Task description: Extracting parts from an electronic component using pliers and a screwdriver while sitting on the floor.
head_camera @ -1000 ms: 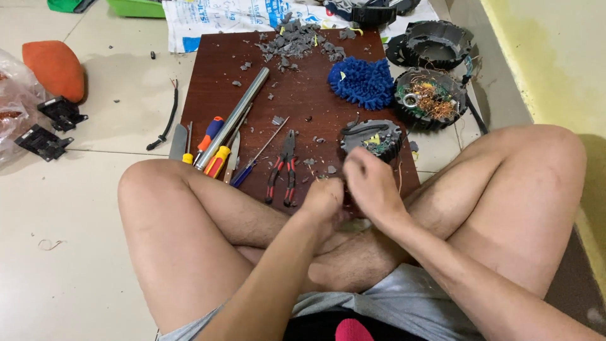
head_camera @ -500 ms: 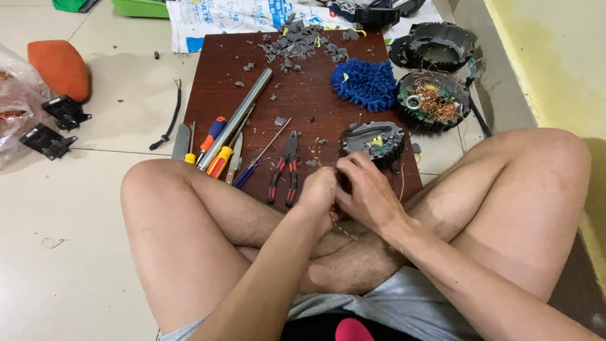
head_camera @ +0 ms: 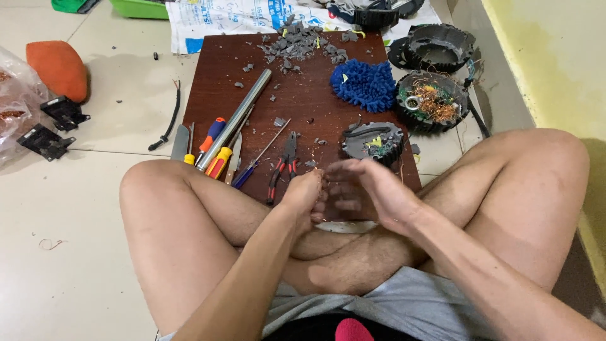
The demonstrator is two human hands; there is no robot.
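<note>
Both hands, the left hand (head_camera: pixel 304 196) and the right hand (head_camera: pixel 366 189), pinched thin copper wire (head_camera: pixel 323 186) just in front of the round black part (head_camera: pixel 374 142), probably needing another gentle pull.

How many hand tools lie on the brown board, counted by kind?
Screwdrivers: 3 (one yellow-handled, one orange and blue, one thin blue)
Pliers: 1
Blades: 2
Steel tube: 1
Total: 7
The left hand and right hand hold none of them; they meet at the near edge of the board.
</note>
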